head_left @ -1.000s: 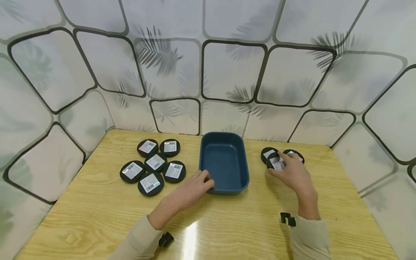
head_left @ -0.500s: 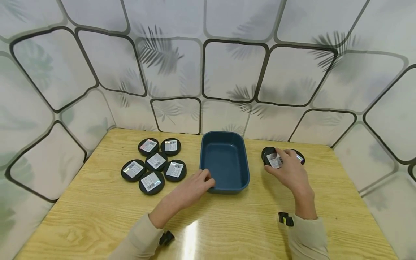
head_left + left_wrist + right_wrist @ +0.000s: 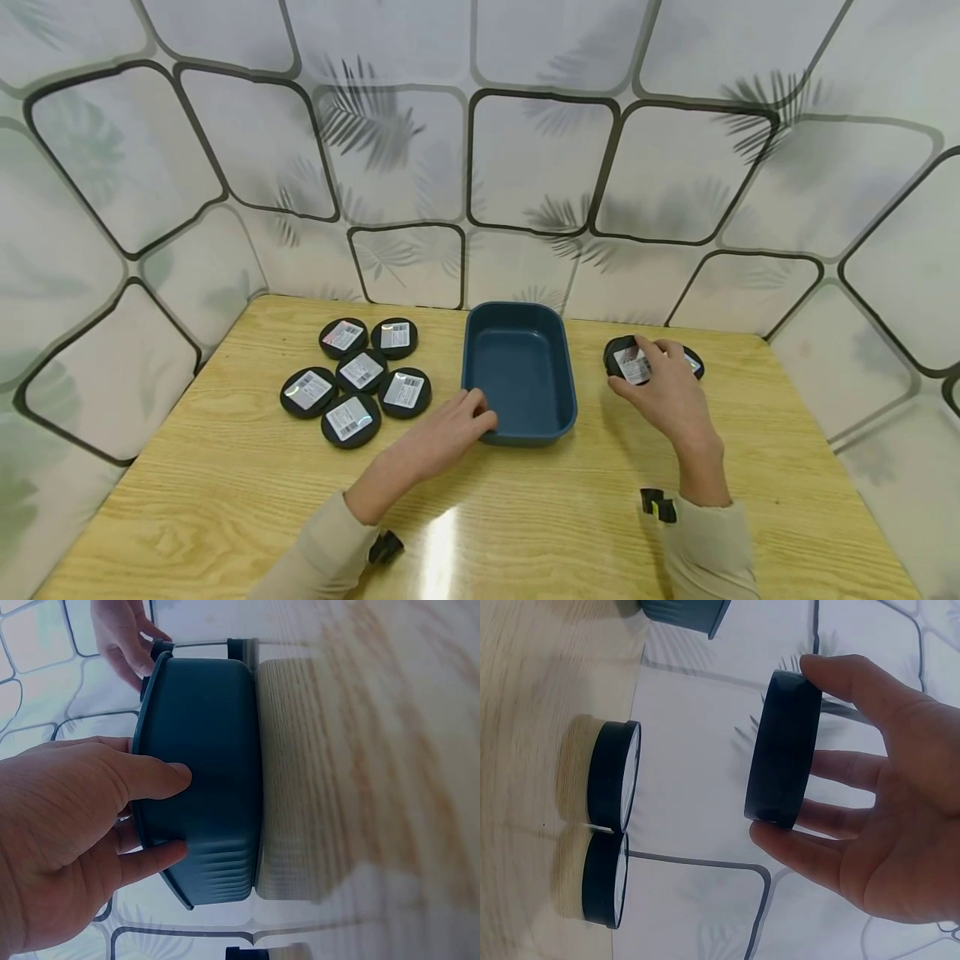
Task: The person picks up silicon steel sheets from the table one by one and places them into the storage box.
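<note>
My left hand [image 3: 450, 433] grips the near-left corner of a dark blue plastic bin [image 3: 517, 440]. In the left wrist view the thumb presses the outside wall of the bin [image 3: 210, 750], and some fingers pass over its rim. My right hand [image 3: 671, 396] holds a flat round black tub [image 3: 784, 750] by its edges, between thumb and fingers, raised off the table. A white barcode label marks the top of this tub [image 3: 632, 365]. Below it, two similar tubs stand side by side on the table, one [image 3: 613, 776] touching the other [image 3: 605, 879].
Left of the bin, several labelled black tubs [image 3: 360, 372] lie in a cluster on the wooden table [image 3: 540, 525]. A patterned cloth wall [image 3: 525, 167] rises behind the table and along both sides. The inside floor of the bin shows bare.
My right hand has shifted slightly left and a little up with the black tub, now mostly covering the left tub beneath in the head view. My left hand stays on the bin.
</note>
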The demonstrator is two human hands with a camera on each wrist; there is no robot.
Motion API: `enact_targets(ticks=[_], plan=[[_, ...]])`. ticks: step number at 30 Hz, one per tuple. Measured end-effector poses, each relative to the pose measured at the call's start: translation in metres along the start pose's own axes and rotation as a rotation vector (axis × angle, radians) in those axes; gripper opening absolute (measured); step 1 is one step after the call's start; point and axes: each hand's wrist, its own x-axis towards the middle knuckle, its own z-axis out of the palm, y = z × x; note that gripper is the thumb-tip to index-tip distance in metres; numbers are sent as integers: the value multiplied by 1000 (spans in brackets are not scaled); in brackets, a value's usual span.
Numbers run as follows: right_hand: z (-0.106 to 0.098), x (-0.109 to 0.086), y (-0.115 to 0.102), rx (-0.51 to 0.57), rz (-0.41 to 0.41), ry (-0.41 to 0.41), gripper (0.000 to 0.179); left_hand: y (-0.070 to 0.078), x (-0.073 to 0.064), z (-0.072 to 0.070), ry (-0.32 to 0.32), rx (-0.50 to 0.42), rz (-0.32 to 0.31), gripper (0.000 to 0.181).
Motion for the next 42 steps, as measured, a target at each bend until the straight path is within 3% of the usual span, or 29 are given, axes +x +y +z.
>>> enact_targets(ticks=[18,30,42], plan=[[7,-1,-17,13,-60,50,75,0,-1,0,-7,4,4,16],[19,-1,-27,16,-114,79,74,-1,1,0,24,3,27,17],[32,2,-43,-6,-156,59,76,0,0,1,16,-28,7,18]])
